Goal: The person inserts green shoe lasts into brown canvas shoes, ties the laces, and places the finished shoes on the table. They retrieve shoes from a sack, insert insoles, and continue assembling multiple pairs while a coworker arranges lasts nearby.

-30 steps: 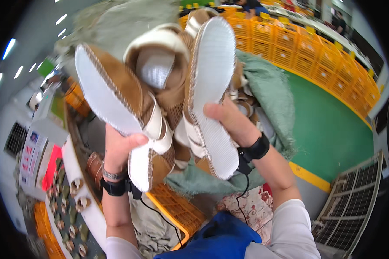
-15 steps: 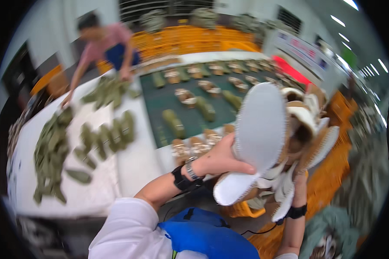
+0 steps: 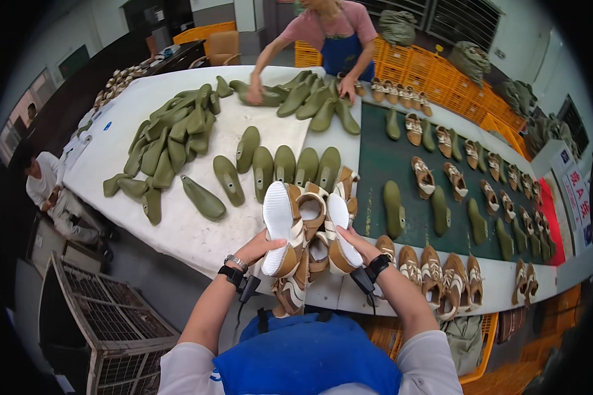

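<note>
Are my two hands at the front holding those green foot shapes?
No, the left hand and right hand hold brown-and-white shoes, while green foot shapes lie on the white table.

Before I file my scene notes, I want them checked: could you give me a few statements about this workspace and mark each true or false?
1. The left hand and right hand both hold brown-and-white shoes. True.
2. The metal wristband is on the right wrist. False: it is on the left.
3. A pile of green shoe lasts lies on the white-covered table. True.
4. The pink-topped co-worker wears a red apron. False: the apron is blue.
</note>
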A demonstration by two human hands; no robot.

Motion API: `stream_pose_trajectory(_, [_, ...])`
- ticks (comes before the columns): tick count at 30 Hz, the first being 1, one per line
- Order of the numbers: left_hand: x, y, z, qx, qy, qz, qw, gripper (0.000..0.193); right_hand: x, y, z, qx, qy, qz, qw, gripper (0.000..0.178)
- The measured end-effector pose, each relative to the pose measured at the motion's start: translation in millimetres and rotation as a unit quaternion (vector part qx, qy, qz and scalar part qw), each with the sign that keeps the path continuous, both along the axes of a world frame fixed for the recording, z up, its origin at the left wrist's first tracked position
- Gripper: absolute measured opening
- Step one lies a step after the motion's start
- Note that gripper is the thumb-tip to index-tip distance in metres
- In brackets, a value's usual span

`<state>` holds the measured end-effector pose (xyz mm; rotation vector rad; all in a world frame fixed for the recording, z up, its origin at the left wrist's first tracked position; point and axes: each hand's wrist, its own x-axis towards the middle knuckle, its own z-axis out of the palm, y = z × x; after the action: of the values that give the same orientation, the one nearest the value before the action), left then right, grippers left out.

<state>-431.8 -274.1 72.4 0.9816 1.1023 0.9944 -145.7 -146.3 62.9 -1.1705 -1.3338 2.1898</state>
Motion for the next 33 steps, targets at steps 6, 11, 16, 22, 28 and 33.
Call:
stream_pose_trajectory(6, [-50,-9,-19,-0.088,-0.106,0.123,0.983,0.062,27,24,-14,-0.029,0.027,0.048,0.998,0.092])
stream_pose_trajectory(11, [-94,-30,-2,-0.076,-0.063,0.223,0.970,0.046,45,7,-7,-0.047,0.018,0.005,0.999,0.068])
stream_pose_trajectory(16, [-118,-43,-23,-0.101,-0.003,0.293,0.951,0.046,55,-20,12,-0.019,0.070,-0.202,0.977,0.061])
stream_pose_trajectory(22, [-130,-50,-58,-0.204,0.093,0.295,0.929,0.052,43,-41,35,0.045,0.133,-0.266,0.954,0.067])
stream_pose_trajectory(28, [-138,-30,-22,-0.111,0.189,0.299,0.929,0.075,31,-42,76,0.227,0.036,-0.282,0.931,0.057])
stream_pose_trajectory(33, [-117,-14,-29,0.044,0.365,0.281,0.886,0.086,26,-36,102,0.435,-0.112,-0.293,0.844,0.046])
